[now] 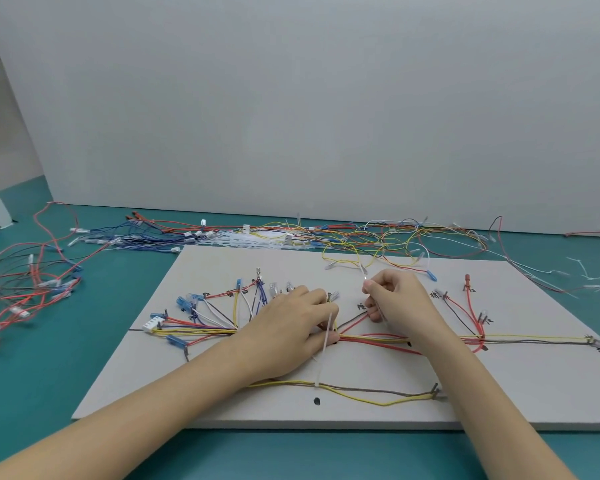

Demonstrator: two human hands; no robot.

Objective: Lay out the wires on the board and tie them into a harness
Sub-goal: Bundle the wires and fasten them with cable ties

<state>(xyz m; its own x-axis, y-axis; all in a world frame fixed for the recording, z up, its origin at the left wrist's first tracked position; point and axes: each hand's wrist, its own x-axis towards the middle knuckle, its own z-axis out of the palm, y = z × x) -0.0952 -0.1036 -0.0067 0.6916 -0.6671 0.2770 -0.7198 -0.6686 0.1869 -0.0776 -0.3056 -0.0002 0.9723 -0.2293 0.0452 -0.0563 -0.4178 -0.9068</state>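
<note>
- A pale grey board (378, 403) lies flat on a teal table (49, 393), filling the lower centre and right of the frame.
- Coloured wires (201, 329) fan out over the left half of the board, ending in blue and clear terminals and a white connector (152, 323) near the board's left edge.
- The wires gather into a bundle (378, 339) running across the middle of the board towards the right edge, with red and dark branches rising to the upper right.
- The left hand (291, 327) lies over the bundle just left of centre, fingers curled down onto the wires; a white cable tie (327, 337) stands up between its fingertips, and it appears to pinch it.
- The right hand (395, 299) sits just right of the left, the two hands close but apart; its thumb and forefinger pinch a thin, pale strand, too fine to identify.
- A yellow and dark wire pair (368, 393) runs along the lower part of the board, with another white tie (317, 377) on it.
- A black dot (317, 401) is marked on the board below that pair.
- Loose wires (361, 237) lie heaped across the table beyond the board, and a red and dark tangle (25, 289) sits at the left of the frame.
- A plain pale wall (326, 98) fills the upper frame.
</note>
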